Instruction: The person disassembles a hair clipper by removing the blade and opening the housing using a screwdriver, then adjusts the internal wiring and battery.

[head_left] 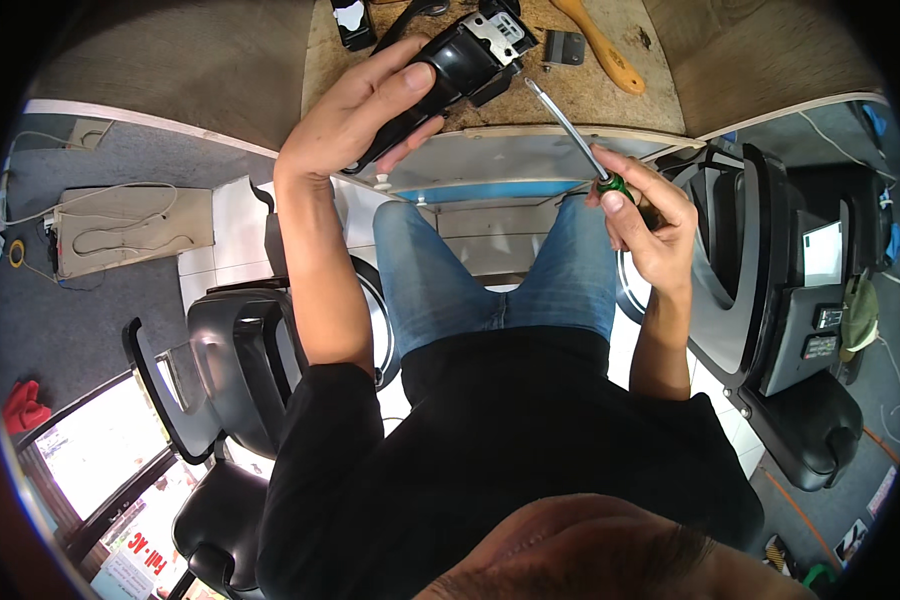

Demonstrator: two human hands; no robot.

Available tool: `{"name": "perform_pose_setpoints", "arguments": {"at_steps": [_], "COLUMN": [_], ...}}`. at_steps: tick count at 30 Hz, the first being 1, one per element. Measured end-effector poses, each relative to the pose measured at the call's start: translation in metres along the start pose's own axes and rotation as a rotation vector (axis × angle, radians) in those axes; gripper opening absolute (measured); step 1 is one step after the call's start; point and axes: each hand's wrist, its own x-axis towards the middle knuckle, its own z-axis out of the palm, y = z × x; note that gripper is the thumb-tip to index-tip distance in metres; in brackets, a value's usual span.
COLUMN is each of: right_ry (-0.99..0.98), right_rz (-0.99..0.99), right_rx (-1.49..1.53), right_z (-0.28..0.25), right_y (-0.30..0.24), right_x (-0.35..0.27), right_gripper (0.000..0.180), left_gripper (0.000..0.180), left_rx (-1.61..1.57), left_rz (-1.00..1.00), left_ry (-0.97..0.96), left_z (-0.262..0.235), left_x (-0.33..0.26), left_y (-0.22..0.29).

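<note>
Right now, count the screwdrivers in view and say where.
1: the green-handled screwdriver in the right hand, its tip near the black clipper in the left hand. Any behind the clipper would be hidden.

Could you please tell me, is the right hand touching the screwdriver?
Touching. The head view shows the right hand closed around the green handle of the screwdriver, thumb against it.
</note>
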Motion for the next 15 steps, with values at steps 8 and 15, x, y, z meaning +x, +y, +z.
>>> {"name": "perform_pose_setpoints", "arguments": {"at_steps": [8,15], "right_ry": [0.023,0.027], "right_rz": [0.021,0.035], "right_rx": [0.009,0.024], "right_z": [0.0064,0.0076], "right_y": [-0.0061,-0.0063], "right_x": [-0.0023,-0.0037], "right_gripper": [0.036,0.036], "left_gripper": [0.066,0.047], "left_rx": [0.021,0.011], "left_rz": [0.023,0.049], "left_ry": [-0.023,0.007], "left_z": [0.0001,0.0055], "left_x": [0.0017,0.0005], "left_y": [0.0003,0.0048]}}
